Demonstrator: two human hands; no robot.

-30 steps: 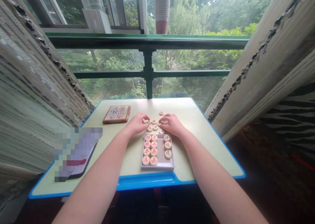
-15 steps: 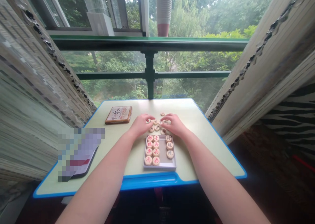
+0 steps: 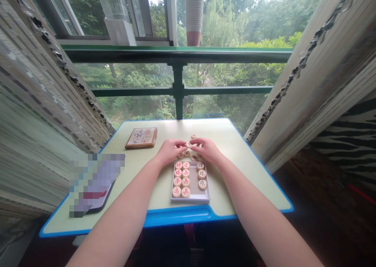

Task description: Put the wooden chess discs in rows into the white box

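Observation:
Round wooden xiangqi pieces with red characters stand in two columns and a partial third inside a shallow white tray (image 3: 190, 199) near the table's middle. Beyond the tray, several loose pieces (image 3: 187, 153) lie on the pale green table (image 3: 141, 173). One more piece (image 3: 194, 136) sits apart at the far side. My left hand (image 3: 169, 151) and my right hand (image 3: 207, 149) lie palm down, their fingertips nearly meeting over a piece (image 3: 188, 144). They hide whatever else lies beneath them. A flat brown-edged box (image 3: 141, 138) with a printed lid stands left of my hands.
A pixelated object on a dark flat case (image 3: 95, 184) lies at the table's left. The table has a blue rim (image 3: 176, 218). Bamboo blinds hang on both sides, and a green railing (image 3: 176, 54) runs behind the table.
My hands have drawn closer together over the loose pieces, covering more of them. The view has shifted slightly, and the tray has stayed in place on the table.

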